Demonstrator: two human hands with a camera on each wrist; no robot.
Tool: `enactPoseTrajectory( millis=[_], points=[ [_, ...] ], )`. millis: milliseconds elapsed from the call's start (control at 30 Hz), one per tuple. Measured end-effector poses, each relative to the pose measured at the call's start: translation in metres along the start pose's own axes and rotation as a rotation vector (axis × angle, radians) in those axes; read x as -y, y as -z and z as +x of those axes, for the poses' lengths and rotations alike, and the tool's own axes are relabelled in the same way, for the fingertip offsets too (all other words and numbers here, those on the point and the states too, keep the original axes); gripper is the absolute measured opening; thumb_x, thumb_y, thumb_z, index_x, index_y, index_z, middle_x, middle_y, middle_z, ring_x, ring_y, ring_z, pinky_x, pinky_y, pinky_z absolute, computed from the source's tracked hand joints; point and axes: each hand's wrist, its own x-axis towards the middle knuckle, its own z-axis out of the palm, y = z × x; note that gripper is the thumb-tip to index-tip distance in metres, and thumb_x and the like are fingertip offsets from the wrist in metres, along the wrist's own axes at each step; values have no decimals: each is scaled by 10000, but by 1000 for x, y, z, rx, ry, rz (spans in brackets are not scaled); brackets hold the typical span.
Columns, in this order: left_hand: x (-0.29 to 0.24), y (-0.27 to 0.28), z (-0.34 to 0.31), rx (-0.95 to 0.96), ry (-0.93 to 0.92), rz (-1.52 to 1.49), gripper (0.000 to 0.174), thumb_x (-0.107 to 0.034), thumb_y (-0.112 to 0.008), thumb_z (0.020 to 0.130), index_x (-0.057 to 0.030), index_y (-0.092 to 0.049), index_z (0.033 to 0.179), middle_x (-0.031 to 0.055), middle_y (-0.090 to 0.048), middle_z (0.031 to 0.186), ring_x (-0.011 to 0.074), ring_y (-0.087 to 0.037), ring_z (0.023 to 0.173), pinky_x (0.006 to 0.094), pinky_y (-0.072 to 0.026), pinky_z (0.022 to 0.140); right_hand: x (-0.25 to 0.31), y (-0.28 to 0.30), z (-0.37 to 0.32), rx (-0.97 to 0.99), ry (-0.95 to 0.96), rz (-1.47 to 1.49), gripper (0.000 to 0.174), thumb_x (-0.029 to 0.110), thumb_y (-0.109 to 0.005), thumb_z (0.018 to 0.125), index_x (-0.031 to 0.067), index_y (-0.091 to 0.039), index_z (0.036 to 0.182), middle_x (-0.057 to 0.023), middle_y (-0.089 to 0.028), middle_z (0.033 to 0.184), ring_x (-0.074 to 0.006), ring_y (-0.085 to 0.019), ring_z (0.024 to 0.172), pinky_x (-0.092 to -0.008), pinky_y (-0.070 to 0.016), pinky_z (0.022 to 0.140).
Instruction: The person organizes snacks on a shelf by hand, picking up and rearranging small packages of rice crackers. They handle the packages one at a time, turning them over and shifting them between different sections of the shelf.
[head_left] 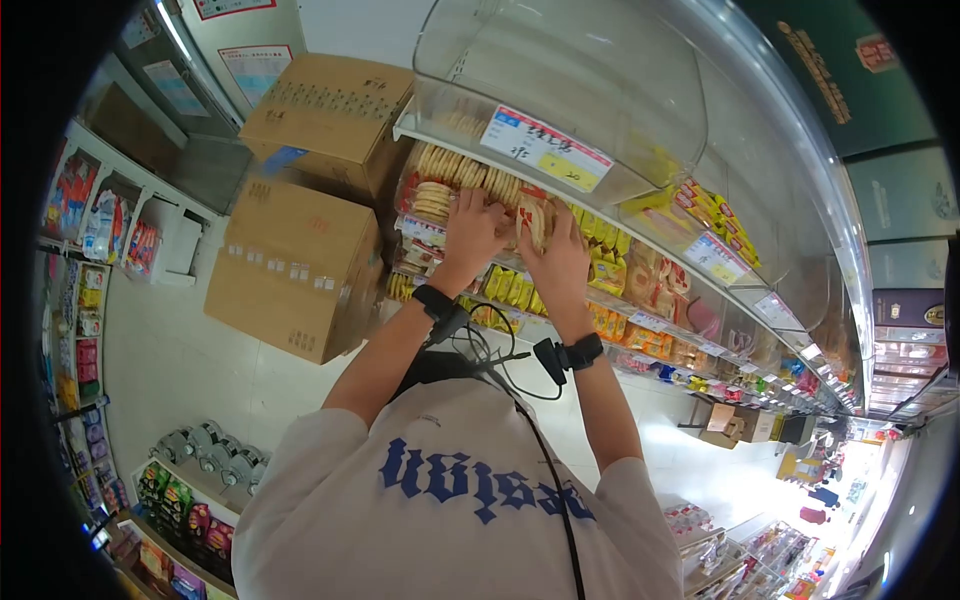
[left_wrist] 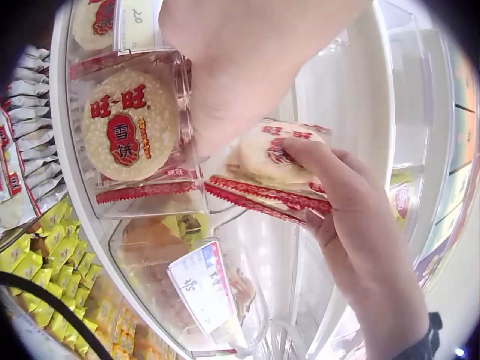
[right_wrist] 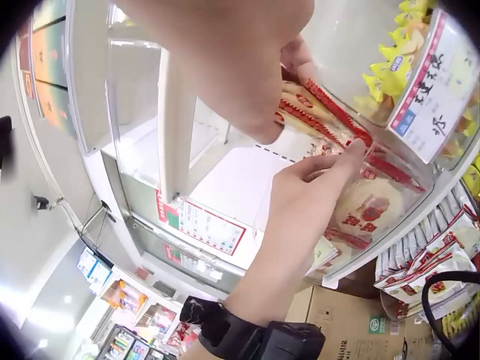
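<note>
My right hand point(head_left: 562, 265) holds a few rice cracker packets point(left_wrist: 264, 159) upright over the shelf bin, its thumb laid across the front packet. Red crimped seals run along their lower edges. Beside it, my left hand point(head_left: 475, 235) reaches into the bin, fingertips at the red seals of other rice cracker packets point(right_wrist: 369, 210); I cannot tell whether they pinch one. Through the clear bin front point(left_wrist: 196, 196) a round, pale cracker shows in its wrapper. More crackers point(head_left: 435, 200) stand in rows left of my left hand.
Two cardboard boxes point(head_left: 290, 265) are stacked left of the shelf. Price tags point(head_left: 545, 148) hang along the shelf edges. Yellow snack packets point(head_left: 515, 288) fill the lower tier, and a clear bin point(head_left: 560, 60) overhangs above. A black cable point(head_left: 545, 450) runs down my shirt.
</note>
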Motion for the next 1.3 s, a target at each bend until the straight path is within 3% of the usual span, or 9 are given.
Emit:
enactPoseTrajectory(
  millis=[133,333,533,633,833,933,1033,1133,1300],
  points=[
    [5,-2,-1,-6,-13,40,409,-294,-833,713,-41,-759,1026,127,-584,1076,324,-541,1118,464,-438,969,5,-9,10,109,-41,-82,662,263,-727,908,7,-415,1434,-264,-657,1129,-465,-670,1007,-509,-587,820],
    [16,9,1,86,-49,-153,402,-347,-856,658,-101,-779,967,121,-567,1078,333,-509,1119,474,-404,962,14,0,8,93,-96,-93,667,273,-741,887,15,-425,1415,-266,-570,1305,-482,-666,1025,-531,-594,798],
    [7,15,12,164,-6,52,452,-363,-879,615,-132,-788,993,113,-567,1125,324,-484,1166,488,-358,968,20,2,12,135,-97,-139,657,285,-737,884,-1,-428,1389,-268,-559,1323,-490,-669,1016,-539,-595,783],
    [9,25,26,303,82,164,504,-388,-885,630,-128,-773,1047,159,-558,1229,363,-456,1258,548,-343,1038,22,2,15,148,-108,-184,644,291,-729,892,-11,-429,1375,-271,-561,1317,-490,-673,1004,-536,-597,767],
    [23,21,20,292,70,118,659,-342,-926,614,-155,-693,1202,263,-437,1473,478,-227,1517,609,-202,1221,24,-1,20,215,-125,-204,614,265,-719,897,-44,-434,1344,-296,-560,1298,-484,-690,944,-526,-603,737],
    [29,15,21,350,37,117,643,-317,-915,648,-173,-681,1230,277,-378,1555,483,-224,1527,598,-209,1231,18,-13,26,223,-134,-209,554,325,-735,886,-20,-500,1249,-257,-607,1147,-473,-689,955,-531,-585,732],
    [38,12,22,259,-201,68,547,-320,-899,689,-203,-722,1193,247,-364,1587,459,-276,1512,591,-241,1223,21,-21,36,302,-143,-327,541,298,-744,875,-30,-495,1224,-280,-597,1116,-491,-682,944,-535,-588,715],
    [48,16,19,256,-318,1,420,-345,-867,735,-243,-771,1131,182,-396,1586,423,-292,1515,591,-264,1215,19,-26,39,282,-132,-308,528,275,-751,863,-28,-500,1216,-295,-595,1111,-506,-674,936,-550,-584,744],
    [52,30,19,251,-286,23,333,-391,-822,783,-308,-801,1104,96,-447,1571,384,-296,1522,588,-257,1219,15,-13,35,260,-110,-201,518,266,-761,847,-19,-509,1198,-292,-606,1099,-515,-668,941,-561,-574,784]
  ],
)
